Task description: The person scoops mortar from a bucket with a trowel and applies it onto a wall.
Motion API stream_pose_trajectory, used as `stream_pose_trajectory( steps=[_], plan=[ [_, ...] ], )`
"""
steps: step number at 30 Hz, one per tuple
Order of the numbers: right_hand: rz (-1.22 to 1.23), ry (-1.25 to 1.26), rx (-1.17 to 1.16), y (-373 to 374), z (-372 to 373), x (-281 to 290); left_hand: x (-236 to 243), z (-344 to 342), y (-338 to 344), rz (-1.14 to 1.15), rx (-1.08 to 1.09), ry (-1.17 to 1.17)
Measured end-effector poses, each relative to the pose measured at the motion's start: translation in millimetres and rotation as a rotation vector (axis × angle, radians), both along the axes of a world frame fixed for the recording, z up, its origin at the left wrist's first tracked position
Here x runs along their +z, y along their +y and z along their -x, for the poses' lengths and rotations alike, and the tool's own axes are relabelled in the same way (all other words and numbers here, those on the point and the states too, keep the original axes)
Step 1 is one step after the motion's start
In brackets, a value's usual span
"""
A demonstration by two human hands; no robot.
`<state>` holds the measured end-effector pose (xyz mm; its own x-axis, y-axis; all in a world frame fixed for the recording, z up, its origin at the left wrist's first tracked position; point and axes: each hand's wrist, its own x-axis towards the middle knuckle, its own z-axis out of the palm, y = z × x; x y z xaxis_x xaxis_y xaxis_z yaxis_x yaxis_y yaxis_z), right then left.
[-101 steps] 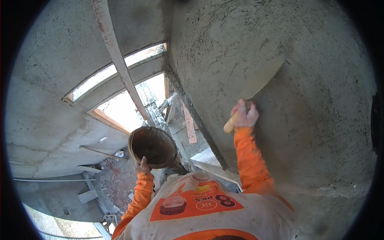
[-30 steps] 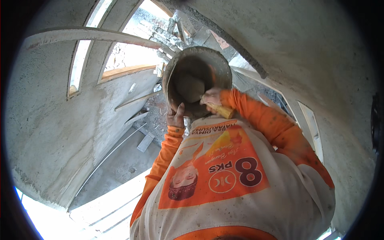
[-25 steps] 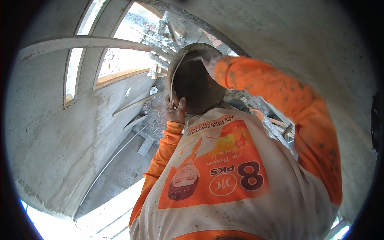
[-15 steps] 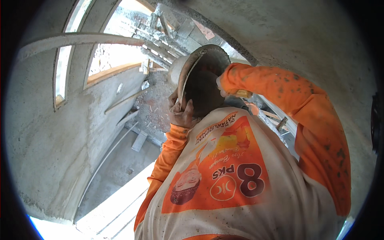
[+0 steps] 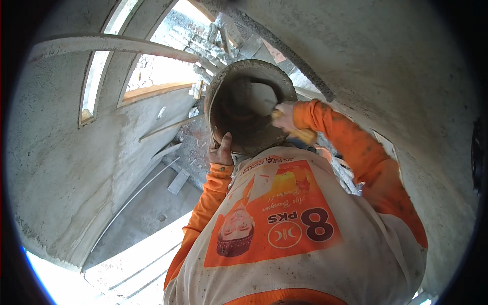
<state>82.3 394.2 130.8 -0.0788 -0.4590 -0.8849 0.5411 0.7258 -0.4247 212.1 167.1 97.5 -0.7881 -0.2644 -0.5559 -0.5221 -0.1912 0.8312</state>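
Held in front of my chest, a round grey bucket (image 5: 214,91) tilts so that its dark, mortar-stained inside faces me. My left hand (image 5: 221,150) grips its near left rim, thumb up, with the other fingers partly hidden. At the right side of the opening my right hand (image 5: 285,117), slightly blurred, is closed on a yellowish thing (image 5: 305,135); its kind is not clear. Inside the bucket a pale grey patch (image 5: 263,97) shows, and I cannot tell whether it is a flat tool or part of the bucket.
Curved grey plastered walls (image 5: 66,173) surround me, with tall openings at the upper left. A curved bar (image 5: 117,44) crosses these openings. Below lie rubble (image 5: 195,137), a small grey block (image 5: 178,181) and a thin pale rod (image 5: 133,199). Wood and debris show behind my right arm.
The bucket has turned, so more of its inside faces me. My left hand has shifted its hold on the rim, and my right hand has moved lower with the yellowish thing.
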Motion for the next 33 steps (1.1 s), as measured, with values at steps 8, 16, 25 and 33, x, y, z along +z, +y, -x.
stream_pose_trajectory(
  steps=[8,16,25,33],
  plan=[
    [-0.593,1.122,0.68,-39.3,-66.2,-106.2,6.2,16.2,19.8,0.107,-0.088,0.074],
    [-0.042,0.978,1.425,13.9,-27.2,-55.8,-0.2,19.5,31.7,0.442,-0.202,0.131],
    [-0.086,0.679,0.777,27.1,12.6,-9.8,-9.6,24.6,27.0,0.477,-0.246,0.121],
    [-0.133,0.465,0.728,-2.5,1.5,41.9,3.4,22.1,29.6,0.566,-0.2,0.25]
  ],
)
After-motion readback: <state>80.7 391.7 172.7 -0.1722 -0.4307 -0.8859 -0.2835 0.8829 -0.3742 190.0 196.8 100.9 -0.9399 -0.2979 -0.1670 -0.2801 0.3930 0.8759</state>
